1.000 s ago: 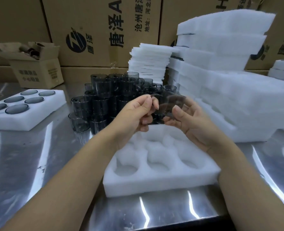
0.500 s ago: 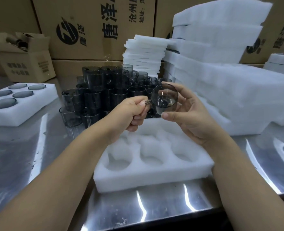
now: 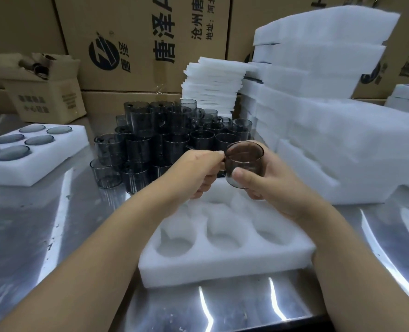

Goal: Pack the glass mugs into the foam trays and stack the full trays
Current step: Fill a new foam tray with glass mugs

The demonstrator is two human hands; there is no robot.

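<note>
A smoky glass mug (image 3: 244,161) is held upright above the far edge of an empty white foam tray (image 3: 225,262) with round pockets. My right hand (image 3: 268,185) grips the mug's body, thumb across its front. My left hand (image 3: 198,173) pinches the mug's handle on its left side. Behind the hands stands a pile of several dark glass mugs (image 3: 155,137), stacked in layers. At the left lies a filled foam tray (image 3: 30,166) with mug bases showing in its pockets.
Tall stacks of white foam trays (image 3: 342,130) rise at the right and a stack of thin foam sheets (image 3: 213,85) behind the mugs. Cardboard boxes (image 3: 146,44) line the back; a small open box (image 3: 45,92) sits at the back left. The steel table (image 3: 30,236) shines.
The mug has turned from lying tilted, mouth toward me, to upright and has come lower toward the empty tray. My left hand has shifted from the rim to the handle.
</note>
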